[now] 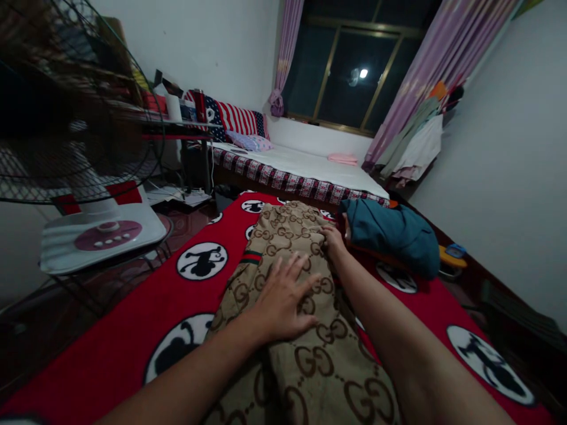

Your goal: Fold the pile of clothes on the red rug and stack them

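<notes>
A pair of tan trousers (316, 354) with a brown letter pattern lies spread on a red blanket (128, 313), waist end away from me. A green and red stripe (251, 258) marks its left side. My left hand (286, 295) rests on the middle of the trousers, palm down, with its fingers spread. Farther up, my right hand (332, 241) touches the right edge of the cloth, its fingers stretched out over it. Close by on the right is a folded teal garment (390, 233).
At the left a fan (80, 136) stands near a white chair-like base (110, 233). Behind the blanket is a bed (296, 154) with pillows. A cluttered desk (190, 123) stands at the back left. Clothes (419, 147) hang by the right wall.
</notes>
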`<state>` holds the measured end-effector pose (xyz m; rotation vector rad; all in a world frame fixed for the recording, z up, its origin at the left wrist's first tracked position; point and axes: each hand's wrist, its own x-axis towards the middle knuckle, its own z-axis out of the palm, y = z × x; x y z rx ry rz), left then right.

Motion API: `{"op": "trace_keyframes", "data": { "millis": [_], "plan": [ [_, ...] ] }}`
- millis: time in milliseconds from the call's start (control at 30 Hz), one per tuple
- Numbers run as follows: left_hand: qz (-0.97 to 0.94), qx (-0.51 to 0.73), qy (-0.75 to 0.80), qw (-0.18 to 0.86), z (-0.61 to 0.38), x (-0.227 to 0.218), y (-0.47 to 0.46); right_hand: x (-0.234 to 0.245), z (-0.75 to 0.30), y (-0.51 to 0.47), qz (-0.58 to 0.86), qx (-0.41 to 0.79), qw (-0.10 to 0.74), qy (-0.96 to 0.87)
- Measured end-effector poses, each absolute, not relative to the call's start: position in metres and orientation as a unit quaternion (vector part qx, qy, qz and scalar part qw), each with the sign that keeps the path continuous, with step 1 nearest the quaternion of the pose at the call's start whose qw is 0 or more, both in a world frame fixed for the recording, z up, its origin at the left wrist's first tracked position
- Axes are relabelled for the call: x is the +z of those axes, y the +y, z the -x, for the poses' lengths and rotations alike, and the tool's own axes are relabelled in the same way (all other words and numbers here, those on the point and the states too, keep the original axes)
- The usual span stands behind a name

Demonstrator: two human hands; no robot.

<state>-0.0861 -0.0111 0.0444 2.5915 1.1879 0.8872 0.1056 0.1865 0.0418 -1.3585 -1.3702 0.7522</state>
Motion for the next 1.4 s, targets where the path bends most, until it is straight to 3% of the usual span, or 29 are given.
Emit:
{"op": "trace_keyframes", "data": {
  "millis": [233,300,400,467,633,733,933,1167,1300,1400],
  "plan": [
    [-0.874,0.232,0.416,0.097,0.093,0.018,0.001,0.049,-0.114,0.174,0.572,0.185,0.53,-0.598],
    [-0.876,0.23,0.413,0.102,0.096,0.019,0.006,0.047,-0.115,0.165,0.537,0.155,0.446,-0.699],
    [-0.872,0.224,0.422,0.109,0.101,0.02,0.014,0.036,-0.117,0.147,0.49,0.153,0.234,-0.826],
    [-0.867,0.209,0.438,0.113,0.104,0.02,0.018,0.032,-0.121,0.132,0.479,0.158,0.183,-0.844],
    [-0.862,0.193,0.452,0.123,0.106,0.024,0.021,0.046,-0.139,0.071,0.454,0.174,0.299,-0.821],
    [-0.858,0.198,0.454,0.135,0.105,0.025,0.02,0.059,-0.149,0.017,0.475,0.207,0.323,-0.792],
    [-0.863,0.222,0.43,0.145,0.11,0.028,0.012,0.083,-0.168,-0.077,0.429,0.29,0.267,-0.813],
    [-0.918,0.146,0.245,0.274,0.15,0.08,-0.055,0.083,-0.175,-0.122,0.342,0.163,0.184,-0.907],
    [-0.919,0.113,0.226,0.302,0.16,0.094,-0.096,0.082,-0.156,-0.123,0.292,0.164,0.237,-0.912],
    [-0.906,0.194,0.237,0.293,0.161,0.086,-0.106,0.087,-0.134,-0.126,0.342,0.241,0.326,-0.848]
  ]
}}
